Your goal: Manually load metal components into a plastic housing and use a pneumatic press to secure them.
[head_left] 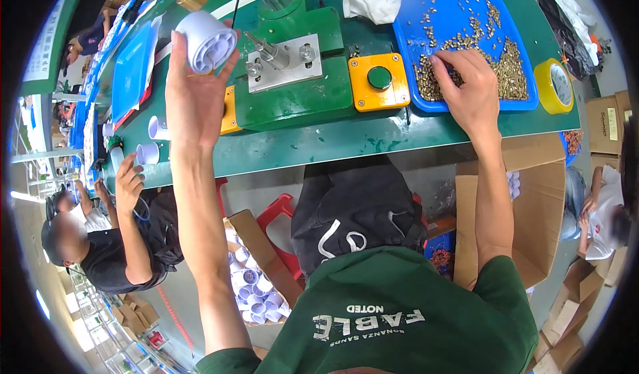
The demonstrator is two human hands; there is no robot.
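A white round plastic housing (207, 37) with a ribbed hollow end is held up in my left hand (194, 104), fingers and thumb around its lower side. Close to its right stands a green press base with a metal plate (287, 69) and an upright pin fixture (269, 52). My right hand (471, 87) is at the blue tray (414, 24), its thumb and fingers drawn together at the near left part of the heap of small brass inserts (511, 74). What lies between those fingertips is too small to make out.
A yellow box with a green push button (379, 78) sits between press and tray. A yellow tape roll (554, 86) stands right of the tray; a white cloth (373, 3) lies behind. Below are cartons, one with white parts (256, 294). A co-worker's hand (128, 186) is at left.
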